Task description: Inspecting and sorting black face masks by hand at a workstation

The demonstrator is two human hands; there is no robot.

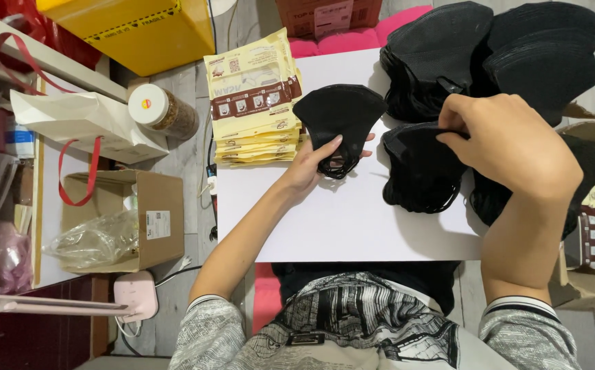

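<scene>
The left hand (pixel 309 166) pinches a folded black fabric face mask (pixel 339 116) at its lower edge, thumb on top, holding it over the white rectangular table (pixel 338 226) near centre. At three o'clock from it, the right hand (pixel 510 140) curls its fingers onto the top of a small pile of black masks (pixel 417 171), gripping one by its edge. Larger heaps of black masks (pixel 489 48) sit at one o'clock. A stack of pale yellow paper packets (pixel 253 103) lies at nine o'clock, just beside the held mask. A brown cardboard box (pixel 143 219) stands on the floor at eight o'clock.
</scene>
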